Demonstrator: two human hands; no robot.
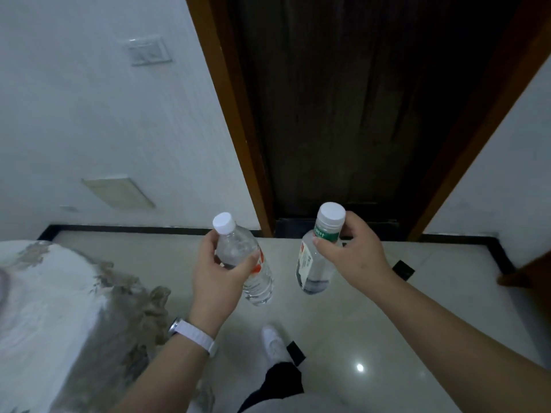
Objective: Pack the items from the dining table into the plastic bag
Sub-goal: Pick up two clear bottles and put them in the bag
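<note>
Down at six o'clock, closest in, one white shoe and a dark trouser leg stand on pale, glossy floor tiles that show one bright spot of reflected light. At eight o'clock the cloth-covered table, white with a grey-brown pattern, drops away at its edge.

Two bare forearms reach forward, and the left one wears a white watch strap. At seven o'clock the left hand has its fingers and thumb wrapped round the body of the red-labelled bottle, which tilts with its cap up and to the left. At five o'clock the right hand pinches the green-banded bottle just under its cap, so the bottle hangs nearly upright. There are two clear bottles with two white caps. Both are in the air above the floor, near each other but apart.

Farther off, a black skirting edges the tiles. At twelve o'clock is one dark wooden door in a brown frame, with white walls on either side. The left wall carries one switch plate at eleven o'clock and one beige panel at nine.
</note>
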